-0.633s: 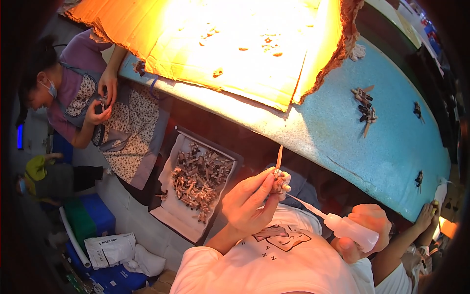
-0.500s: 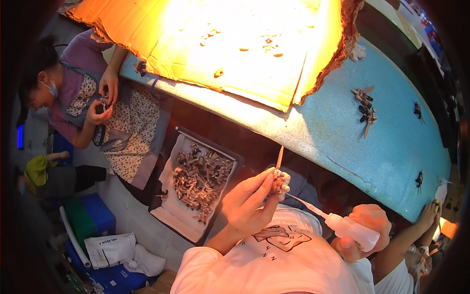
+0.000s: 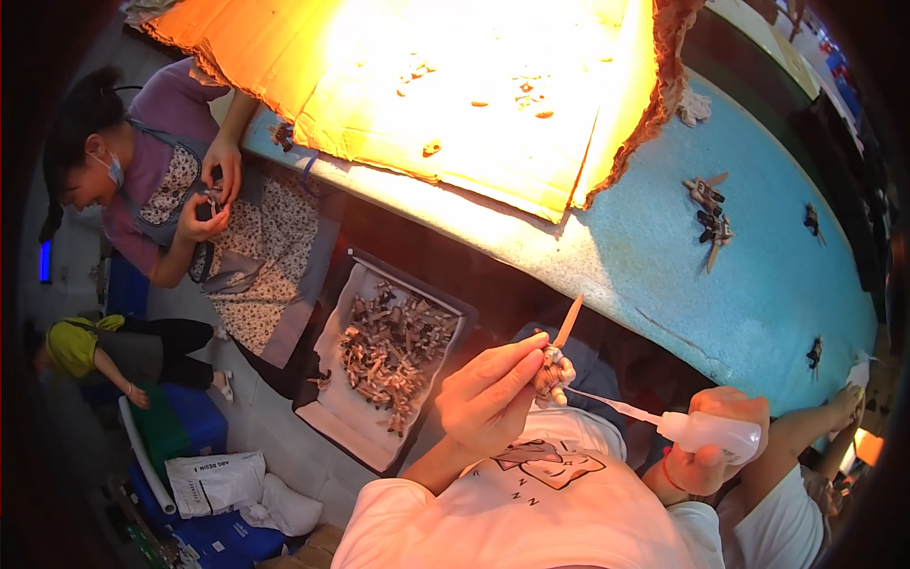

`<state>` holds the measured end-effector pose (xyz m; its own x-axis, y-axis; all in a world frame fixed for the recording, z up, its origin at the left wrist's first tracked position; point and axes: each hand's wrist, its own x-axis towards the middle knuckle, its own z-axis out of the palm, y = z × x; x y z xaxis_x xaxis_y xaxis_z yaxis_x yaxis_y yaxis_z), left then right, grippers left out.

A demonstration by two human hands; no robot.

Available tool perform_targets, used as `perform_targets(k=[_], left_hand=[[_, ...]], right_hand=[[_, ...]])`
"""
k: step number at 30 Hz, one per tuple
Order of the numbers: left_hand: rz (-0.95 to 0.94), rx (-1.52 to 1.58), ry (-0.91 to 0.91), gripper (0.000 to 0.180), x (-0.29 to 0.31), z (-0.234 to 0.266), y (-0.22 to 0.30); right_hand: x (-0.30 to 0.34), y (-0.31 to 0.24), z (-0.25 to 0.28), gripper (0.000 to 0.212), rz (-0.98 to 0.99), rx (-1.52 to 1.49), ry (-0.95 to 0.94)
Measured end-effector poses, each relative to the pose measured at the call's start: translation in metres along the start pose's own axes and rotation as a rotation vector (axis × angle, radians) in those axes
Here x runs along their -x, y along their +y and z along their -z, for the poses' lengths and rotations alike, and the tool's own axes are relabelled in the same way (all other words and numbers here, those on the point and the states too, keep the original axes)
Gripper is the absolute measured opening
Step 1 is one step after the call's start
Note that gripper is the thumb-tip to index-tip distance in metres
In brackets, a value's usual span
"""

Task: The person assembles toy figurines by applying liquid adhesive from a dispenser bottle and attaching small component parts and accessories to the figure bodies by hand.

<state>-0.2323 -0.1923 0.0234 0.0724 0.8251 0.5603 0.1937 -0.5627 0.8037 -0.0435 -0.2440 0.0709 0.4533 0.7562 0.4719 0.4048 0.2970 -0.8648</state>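
My left hand (image 3: 488,396) pinches a small pale-and-brown figurine (image 3: 552,377) between thumb and fingers, above my lap. A tan, pointed blade-like piece (image 3: 571,321) rises from its upper side. Wrapped in my right hand (image 3: 703,469) is a translucent squeeze bottle (image 3: 697,431), lying nearly level. Its long thin nozzle (image 3: 616,406) reaches left to the figurine's lower right side; whether the tip touches cannot be made out. The figurine's finer details are too small to tell.
Brightly lit cardboard (image 3: 455,123) with small parts covers part of the blue table (image 3: 758,247), where several similar figurines (image 3: 706,192) lie. Left of me, a lined tray (image 3: 332,403) holds many small pieces. A co-worker (image 3: 171,171) handles a small part; another person's arm (image 3: 806,436) is at right.
My right hand and the bottle have shifted a little to the right. In my left hand the figurine has turned, and its blade-like piece now leans further right.
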Motion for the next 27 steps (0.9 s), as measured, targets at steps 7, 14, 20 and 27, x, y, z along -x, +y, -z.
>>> perform_targets(k=[7,14,20,27], left_hand=[[-0.003,-0.018,0.005,0.028,0.004,0.0,0.0],[0.019,-0.008,-0.001,0.027,0.007,0.0,0.002],[-0.013,-0.002,0.004,0.026,0.003,0.001,0.003],[-0.004,-0.004,0.022,0.025,0.005,0.002,0.003]], right_hand=[[0.001,0.008,0.005,0.044,0.212,-0.171,-0.063],[-0.003,0.01,0.015,0.042,0.289,-0.218,-0.152],[-0.002,0.01,0.018,0.04,0.404,-0.094,-0.274],[-0.001,0.009,0.015,0.041,0.44,-0.092,-0.255]])
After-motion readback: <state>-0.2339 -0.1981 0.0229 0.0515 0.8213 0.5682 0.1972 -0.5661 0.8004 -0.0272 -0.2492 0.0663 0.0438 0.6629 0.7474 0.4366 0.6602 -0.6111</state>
